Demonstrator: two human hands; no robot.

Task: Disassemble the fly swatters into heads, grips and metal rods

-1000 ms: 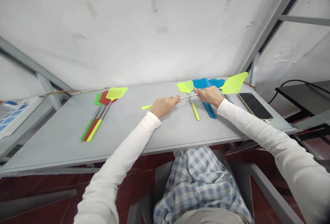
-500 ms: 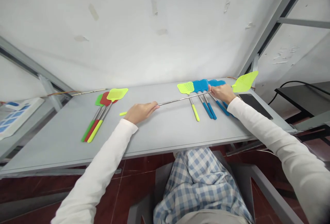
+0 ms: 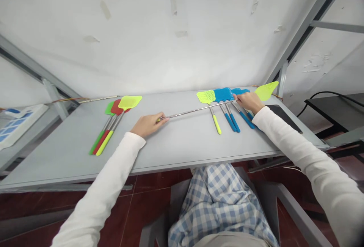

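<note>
1 yellow swatter (image 3: 199,109) held over the table (image 3: 170,148), between left hand (image 3: 146,125) and right hand (image 3: 250,102). Long axis roughly along the back edge, slanting toward the back-right corner; head (image 3: 267,90) out past right hand. Left hand closed on the handle end; right hand gripping the shaft near the head. Right hand nearer the blue swatters (image 3: 224,94); contact, cannot tell. Count, back edge, right half: 1 other yellow (image 3: 206,96), at least 4 blue, partly hidden. Toward left edge: 1 green (image 3: 108,108), 1 third yellow (image 3: 130,103), at least 1 red (image 3: 115,106). By right edge: 1 phone (image 3: 281,115).
</note>
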